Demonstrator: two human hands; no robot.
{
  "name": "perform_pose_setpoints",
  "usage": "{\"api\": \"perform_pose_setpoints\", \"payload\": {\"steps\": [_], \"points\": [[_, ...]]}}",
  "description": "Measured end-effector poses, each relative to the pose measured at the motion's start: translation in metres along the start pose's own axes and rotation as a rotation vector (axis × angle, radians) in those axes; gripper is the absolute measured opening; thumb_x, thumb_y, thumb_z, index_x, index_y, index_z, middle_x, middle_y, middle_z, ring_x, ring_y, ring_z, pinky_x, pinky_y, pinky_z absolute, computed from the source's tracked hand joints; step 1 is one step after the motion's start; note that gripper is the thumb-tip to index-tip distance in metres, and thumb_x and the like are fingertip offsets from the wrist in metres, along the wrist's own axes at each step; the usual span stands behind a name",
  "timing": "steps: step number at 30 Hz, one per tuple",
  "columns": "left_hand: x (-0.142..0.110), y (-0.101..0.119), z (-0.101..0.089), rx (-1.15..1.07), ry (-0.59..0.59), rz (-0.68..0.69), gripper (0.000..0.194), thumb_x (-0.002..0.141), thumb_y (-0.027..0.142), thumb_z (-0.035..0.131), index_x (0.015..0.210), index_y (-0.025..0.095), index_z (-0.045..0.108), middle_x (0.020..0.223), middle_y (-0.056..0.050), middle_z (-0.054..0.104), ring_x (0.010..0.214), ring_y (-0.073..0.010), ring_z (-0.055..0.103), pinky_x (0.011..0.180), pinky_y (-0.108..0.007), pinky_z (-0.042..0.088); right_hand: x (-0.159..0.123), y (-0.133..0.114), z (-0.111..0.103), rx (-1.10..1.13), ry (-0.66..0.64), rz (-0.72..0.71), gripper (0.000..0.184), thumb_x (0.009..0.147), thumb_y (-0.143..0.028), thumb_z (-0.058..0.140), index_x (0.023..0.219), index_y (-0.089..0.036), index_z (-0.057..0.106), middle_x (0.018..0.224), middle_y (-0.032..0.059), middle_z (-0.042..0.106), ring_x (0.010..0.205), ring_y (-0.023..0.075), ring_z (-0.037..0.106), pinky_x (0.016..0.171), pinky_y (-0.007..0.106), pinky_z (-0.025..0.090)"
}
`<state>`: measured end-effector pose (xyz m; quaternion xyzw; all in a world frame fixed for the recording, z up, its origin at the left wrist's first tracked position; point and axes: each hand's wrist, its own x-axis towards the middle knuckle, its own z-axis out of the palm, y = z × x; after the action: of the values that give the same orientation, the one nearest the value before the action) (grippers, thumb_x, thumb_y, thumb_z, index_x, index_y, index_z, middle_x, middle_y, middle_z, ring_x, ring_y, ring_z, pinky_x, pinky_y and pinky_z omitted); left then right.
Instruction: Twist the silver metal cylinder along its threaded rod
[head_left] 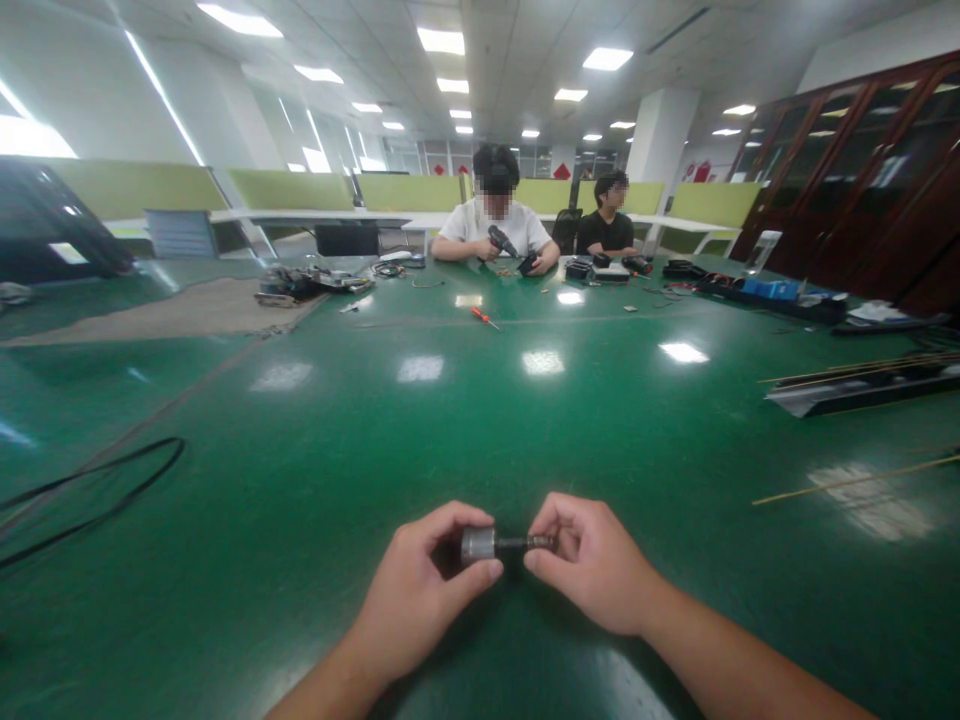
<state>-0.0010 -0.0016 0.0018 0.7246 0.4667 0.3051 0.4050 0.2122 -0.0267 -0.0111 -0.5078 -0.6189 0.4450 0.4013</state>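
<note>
Should either pinch slacken, the metal cylinder (478, 544), at six o'clock over the green tabletop (480, 430), could slip and roll. The left hand (420, 580), parted by its width, grips it; the right hand (592, 565) pinches the dark shaft (512, 544) at its three-o'clock end.

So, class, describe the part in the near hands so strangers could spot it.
Find the green table's near side. There, the left hand and right hand hold the part. Its grey cylinder and dark shaft set it apart from the orange screwdriver.
</note>
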Motion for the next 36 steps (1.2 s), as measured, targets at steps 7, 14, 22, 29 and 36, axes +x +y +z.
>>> {"api": "perform_pose_setpoints", "payload": {"steps": [7, 14, 22, 29, 36], "points": [[-0.0001, 0.0014, 0.0006, -0.010, -0.002, -0.005, 0.025, 0.077, 0.033, 0.074, 0.097, 0.020, 0.068, 0.083, -0.001, 0.069, 0.077, -0.0205, 0.063, 0.071, -0.029, 0.044, -0.0008, -0.0013, -0.0007, -0.004, 0.001, -0.001, 0.011, 0.072, -0.011, 0.065, 0.075, -0.019, 0.057, 0.051, -0.0108, 0.033, 0.048, 0.0081, 0.029, 0.047, 0.022, 0.021], [-0.0001, 0.0023, -0.0004, -0.014, -0.011, -0.002, 0.024, 0.077, 0.033, 0.075, 0.096, 0.020, 0.068, 0.082, 0.000, 0.068, 0.076, -0.0201, 0.062, 0.071, -0.029, 0.044, -0.0013, -0.0008, 0.0001, -0.009, 0.008, 0.006, 0.010, 0.072, -0.013, 0.065, 0.075, -0.018, 0.057, 0.051, -0.0108, 0.034, 0.048, 0.0085, 0.030, 0.048, 0.023, 0.021], [-0.0011, 0.0000, -0.0002, -0.024, 0.003, -0.004, 0.024, 0.077, 0.031, 0.075, 0.096, 0.020, 0.068, 0.082, 0.000, 0.068, 0.076, -0.0196, 0.062, 0.071, -0.029, 0.044, -0.0004, -0.0015, -0.0010, -0.007, 0.007, 0.011, 0.010, 0.072, -0.013, 0.065, 0.074, -0.019, 0.057, 0.051, -0.0109, 0.034, 0.048, 0.0085, 0.030, 0.048, 0.023, 0.022], [-0.0006, 0.0000, -0.0004, -0.029, -0.001, -0.007, 0.024, 0.077, 0.032, 0.074, 0.096, 0.020, 0.067, 0.082, -0.001, 0.068, 0.076, -0.0199, 0.062, 0.071, -0.029, 0.045, -0.0005, -0.0013, -0.0003, 0.002, 0.001, 0.008, 0.011, 0.073, -0.012, 0.065, 0.074, -0.019, 0.057, 0.052, -0.0104, 0.037, 0.048, 0.0083, 0.031, 0.048, 0.023, 0.022], [-0.0005, 0.0000, -0.0009, -0.026, 0.006, -0.006, 0.025, 0.076, 0.033, 0.074, 0.096, 0.019, 0.068, 0.082, -0.001, 0.069, 0.077, -0.0206, 0.062, 0.071, -0.029, 0.045, -0.0002, -0.0018, -0.0003, 0.001, 0.004, 0.004, 0.010, 0.072, -0.012, 0.065, 0.074, -0.018, 0.057, 0.052, -0.0103, 0.037, 0.048, 0.0082, 0.031, 0.048, 0.022, 0.022]]}}
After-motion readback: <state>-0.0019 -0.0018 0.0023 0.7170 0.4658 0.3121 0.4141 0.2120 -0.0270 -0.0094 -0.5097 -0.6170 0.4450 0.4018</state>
